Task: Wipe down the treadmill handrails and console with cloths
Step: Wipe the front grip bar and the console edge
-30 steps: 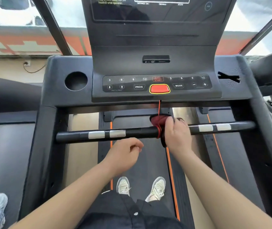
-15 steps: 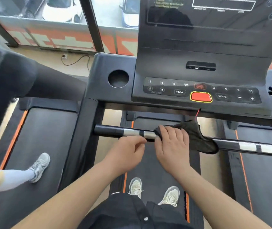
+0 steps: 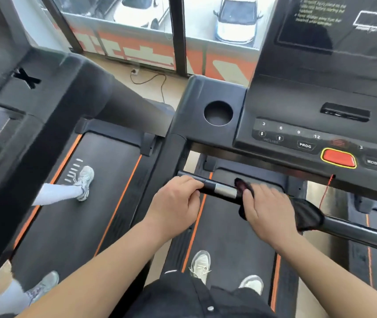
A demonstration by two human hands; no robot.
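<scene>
Gym interior | left hand (image 3: 178, 200) clamped on black handrail (image 3: 355, 232) | right hand (image 3: 267, 205) clamped on dark cloth (image 3: 306, 216)

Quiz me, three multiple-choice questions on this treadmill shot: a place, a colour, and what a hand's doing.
1. Where is the cloth? A) in the cup holder B) on the handrail under the right hand C) on the belt
2. The big console button is: A) green B) blue C) red
3. The left hand: A) grips the handrail B) hangs free C) presses PROG
Key: B, it drapes over the bar there; C, red with a yellow rim; A, its fingers curl over the bar.
</scene>
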